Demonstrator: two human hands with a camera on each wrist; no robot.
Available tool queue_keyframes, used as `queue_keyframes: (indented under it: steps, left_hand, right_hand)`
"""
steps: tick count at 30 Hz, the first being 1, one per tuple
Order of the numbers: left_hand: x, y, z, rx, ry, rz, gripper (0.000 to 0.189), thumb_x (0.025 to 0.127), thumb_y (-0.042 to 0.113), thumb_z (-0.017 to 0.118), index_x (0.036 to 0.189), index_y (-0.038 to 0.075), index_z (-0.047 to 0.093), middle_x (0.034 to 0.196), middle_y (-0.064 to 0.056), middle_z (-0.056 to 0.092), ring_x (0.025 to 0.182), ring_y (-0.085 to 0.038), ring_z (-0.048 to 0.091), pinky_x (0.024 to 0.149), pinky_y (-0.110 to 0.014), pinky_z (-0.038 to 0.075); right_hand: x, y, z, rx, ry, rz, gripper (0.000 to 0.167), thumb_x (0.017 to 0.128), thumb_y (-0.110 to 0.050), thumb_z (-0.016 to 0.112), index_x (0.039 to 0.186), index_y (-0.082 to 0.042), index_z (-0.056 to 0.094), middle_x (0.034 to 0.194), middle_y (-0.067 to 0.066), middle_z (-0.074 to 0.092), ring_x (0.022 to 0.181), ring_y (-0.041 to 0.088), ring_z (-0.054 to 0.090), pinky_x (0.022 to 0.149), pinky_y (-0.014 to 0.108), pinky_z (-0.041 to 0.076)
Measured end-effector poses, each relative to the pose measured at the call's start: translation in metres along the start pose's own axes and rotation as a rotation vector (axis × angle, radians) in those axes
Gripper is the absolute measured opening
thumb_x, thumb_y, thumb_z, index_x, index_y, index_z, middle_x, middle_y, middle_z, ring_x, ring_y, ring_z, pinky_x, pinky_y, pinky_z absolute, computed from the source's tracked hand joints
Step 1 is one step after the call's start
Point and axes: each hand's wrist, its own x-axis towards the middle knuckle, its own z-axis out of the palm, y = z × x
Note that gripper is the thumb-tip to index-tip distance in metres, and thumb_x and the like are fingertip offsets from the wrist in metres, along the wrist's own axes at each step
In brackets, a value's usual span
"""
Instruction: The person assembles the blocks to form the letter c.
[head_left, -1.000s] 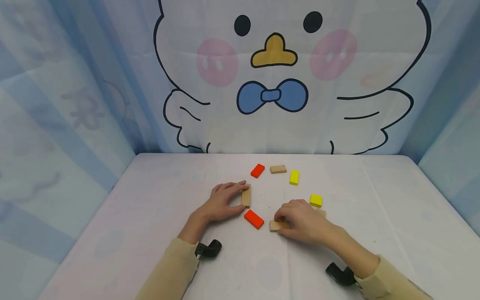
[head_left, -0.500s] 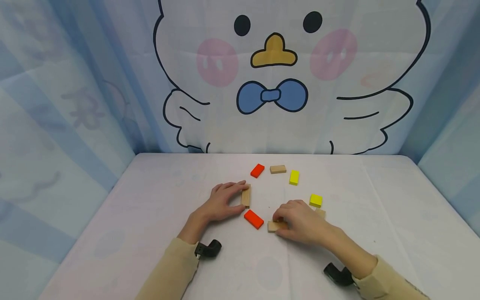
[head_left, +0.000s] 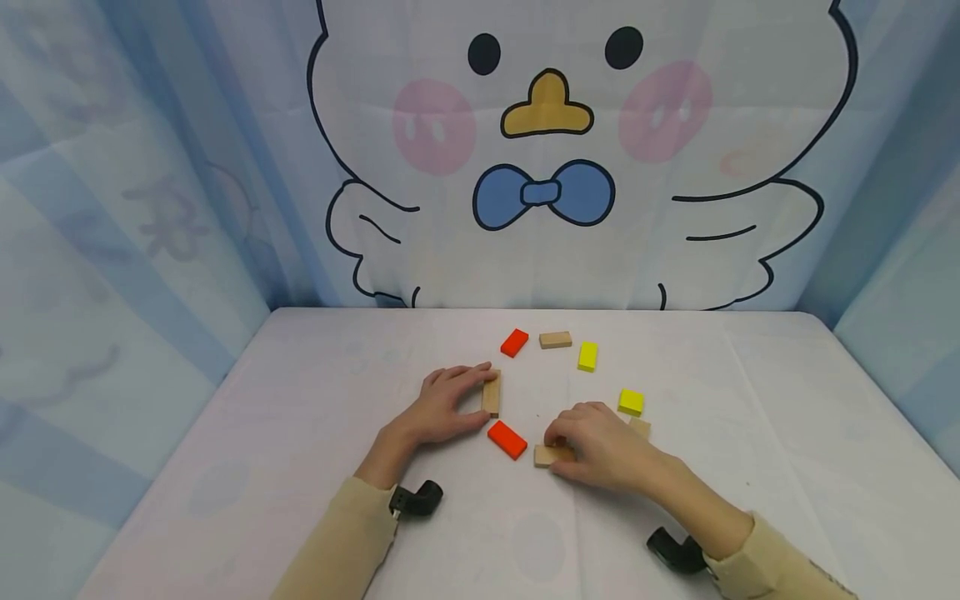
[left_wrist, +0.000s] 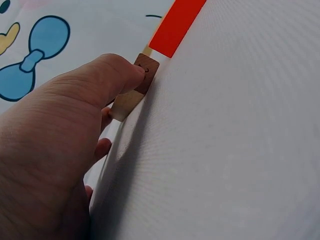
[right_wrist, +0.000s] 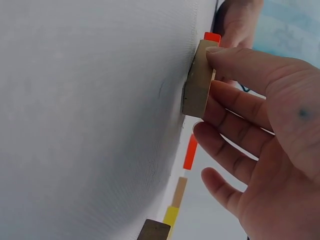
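Observation:
In the head view my left hand holds a plain wooden block by its two ends, thumb at the near end and fingertips at the far end. My right hand pinches another wooden block at the near side of a loose ring of blocks; its fingers cover that block's right part. Between these two blocks lies a red block, apart from both. In the right wrist view the thumb presses one long side of the held wooden block, with fingers on the opposite side.
Farther back lie another red block, a wooden block and a yellow block. A second yellow block and a partly hidden wooden block sit beyond my right hand. A printed curtain hangs behind the table.
My right hand has slid its wooden block slightly left, toward the near red block. My left hand keeps its place on its block.

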Motion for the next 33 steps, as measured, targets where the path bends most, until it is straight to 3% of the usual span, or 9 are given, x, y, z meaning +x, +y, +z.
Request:
queue_keyframes:
  steps: [12,23,33]
  left_hand:
    - [0.000,0.000,0.001,0.003,-0.001,0.002,0.061,0.094,0.032,0.068,0.151,0.021,0.048,0.160,0.004,0.037,0.143,-0.027,0.031,0.117,-0.056,0.011]
    - [0.000,0.000,0.001,0.002,0.006,0.006,0.061,0.094,0.031,0.068,0.151,0.020,0.049,0.160,0.003,0.038,0.143,-0.027,0.031,0.117,-0.056,0.011]
    - [0.000,-0.003,0.001,-0.026,0.035,0.045,0.057,0.094,0.032,0.067,0.147,0.021,0.053,0.161,0.001,0.035,0.145,-0.026,0.033,0.115,-0.059,0.014]
  right_hand:
    - [-0.006,0.007,-0.007,0.020,0.072,0.022,0.024,0.085,-0.025,0.081,0.105,-0.014,0.073,0.100,-0.009,0.068,0.097,0.017,0.059,0.092,0.047,0.046]
    - [-0.019,0.019,-0.024,0.034,0.131,0.081,0.026,0.085,-0.018,0.080,0.109,-0.011,0.072,0.105,-0.003,0.069,0.103,0.024,0.060,0.096,0.053,0.044]
    - [-0.035,0.037,-0.032,0.005,0.187,0.107,0.026,0.083,-0.017,0.083,0.106,-0.011,0.072,0.104,-0.002,0.069,0.096,0.023,0.063,0.086,0.047,0.050]
